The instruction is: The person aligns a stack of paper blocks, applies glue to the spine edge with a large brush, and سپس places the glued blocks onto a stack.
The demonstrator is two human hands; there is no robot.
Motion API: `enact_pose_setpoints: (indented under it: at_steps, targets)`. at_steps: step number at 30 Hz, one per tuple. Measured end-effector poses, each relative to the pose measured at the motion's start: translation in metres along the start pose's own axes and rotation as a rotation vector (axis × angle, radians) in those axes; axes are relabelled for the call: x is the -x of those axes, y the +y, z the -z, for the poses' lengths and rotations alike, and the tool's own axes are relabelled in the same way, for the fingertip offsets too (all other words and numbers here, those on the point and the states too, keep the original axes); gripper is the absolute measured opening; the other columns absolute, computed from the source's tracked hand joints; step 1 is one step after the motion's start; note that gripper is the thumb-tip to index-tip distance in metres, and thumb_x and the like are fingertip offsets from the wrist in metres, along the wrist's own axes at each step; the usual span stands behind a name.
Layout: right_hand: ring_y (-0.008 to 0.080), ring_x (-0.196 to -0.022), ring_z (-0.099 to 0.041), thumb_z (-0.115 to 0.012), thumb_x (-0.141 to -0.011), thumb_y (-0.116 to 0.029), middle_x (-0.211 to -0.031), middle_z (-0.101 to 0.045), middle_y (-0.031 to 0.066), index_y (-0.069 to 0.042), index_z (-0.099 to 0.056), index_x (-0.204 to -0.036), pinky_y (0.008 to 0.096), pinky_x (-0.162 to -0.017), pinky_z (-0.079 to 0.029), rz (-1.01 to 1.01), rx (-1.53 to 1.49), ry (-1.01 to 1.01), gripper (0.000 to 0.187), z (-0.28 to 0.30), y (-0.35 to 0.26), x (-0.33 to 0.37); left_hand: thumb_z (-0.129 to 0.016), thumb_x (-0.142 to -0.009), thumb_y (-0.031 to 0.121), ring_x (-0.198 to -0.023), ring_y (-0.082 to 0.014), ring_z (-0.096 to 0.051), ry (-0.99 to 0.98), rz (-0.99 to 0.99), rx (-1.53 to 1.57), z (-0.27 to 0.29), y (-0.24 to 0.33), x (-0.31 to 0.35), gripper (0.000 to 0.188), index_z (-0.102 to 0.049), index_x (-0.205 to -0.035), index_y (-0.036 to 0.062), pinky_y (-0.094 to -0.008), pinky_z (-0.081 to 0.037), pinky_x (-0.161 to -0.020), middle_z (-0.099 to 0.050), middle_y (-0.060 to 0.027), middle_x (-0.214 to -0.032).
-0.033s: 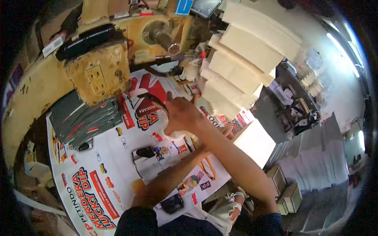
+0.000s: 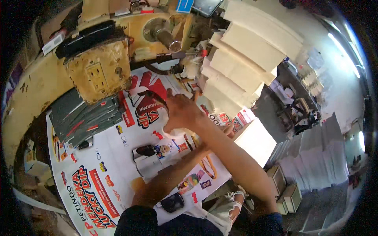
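Observation:
My forearms cross over a printed white banner sheet (image 2: 130,173) spread on the work surface. My right hand (image 2: 185,114) is curled above its middle, thumb bent inward. A dark curved piece (image 2: 153,95) reaches left from its fingers, and something white (image 2: 173,133) shows under the thumb; I cannot make out what either is. Farther right, my left hand (image 2: 227,131) is mostly hidden behind the right forearm, with only some fingertips showing. Those fingertips are beside a bright white paper block (image 2: 255,143); whether they touch it is unclear.
Dark grey covers (image 2: 84,118) lie piled at the left, below a yellow machine with a worn box (image 2: 98,74). Tall cream book-block stacks (image 2: 236,63) rise beyond my hands. More paper piles (image 2: 315,153) and thick books (image 2: 291,196) stand at the right. A dark phone-like object (image 2: 172,203) lies near me.
The dark curved piece at my right hand has shifted slightly up and left. Both arms stay nearly where they were.

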State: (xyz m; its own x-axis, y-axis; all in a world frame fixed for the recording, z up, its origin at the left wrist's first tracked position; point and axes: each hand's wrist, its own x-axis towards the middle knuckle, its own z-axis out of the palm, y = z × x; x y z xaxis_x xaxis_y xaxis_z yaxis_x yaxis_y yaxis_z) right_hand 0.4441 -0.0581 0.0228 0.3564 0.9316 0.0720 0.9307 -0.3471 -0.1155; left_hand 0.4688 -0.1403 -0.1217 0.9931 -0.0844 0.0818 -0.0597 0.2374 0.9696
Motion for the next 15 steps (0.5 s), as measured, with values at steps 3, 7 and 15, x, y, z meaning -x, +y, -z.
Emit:
enact_pose_setpoints:
  at_steps: [3, 7, 15]
  targets:
    - [0.0402, -0.105, -0.065, -0.087, -0.045, -0.038, -0.109, -0.066, 0.0247, 0.016, -0.040, -0.135, 0.0792, -0.095, -0.026, -0.062, -0.001, 0.012, 0.115, 0.013, -0.013, -0.007, -0.050, -0.099, 0.058, -0.081, -0.0196, -0.067, 0.097, 0.016, -0.114, -0.002, 0.025, 0.013, 0.061, -0.072, -0.082, 0.0037, -0.0339, -0.050, -0.079, -0.072, -0.0083, -0.082]
    - [0.0396, -0.111, -0.063, -0.088, -0.043, -0.036, -0.114, -0.064, 0.0222, 0.001, -0.051, -0.131, 0.0862, -0.092, -0.022, -0.095, 0.052, -0.038, 0.102, 0.020, -0.032, -0.024, -0.046, -0.100, 0.056, -0.082, -0.0218, -0.066, 0.176, -0.274, -0.286, 0.008, 0.023, 0.026, 0.058, -0.069, -0.090, 0.0034, -0.0366, -0.051, -0.080, -0.070, -0.0096, -0.085]
    - [0.0398, -0.124, -0.054, -0.092, -0.044, -0.048, -0.133, -0.054, 0.0202, 0.004, -0.047, -0.137, 0.0808, -0.101, -0.021, -0.289, 0.031, -0.048, 0.115, 0.022, -0.038, -0.028, -0.047, -0.102, 0.035, -0.090, -0.0315, -0.068, 0.025, -0.499, -0.488, 0.003, 0.036, 0.028, 0.041, -0.065, -0.106, -0.0008, -0.0403, -0.051, -0.087, -0.072, -0.0178, -0.098]
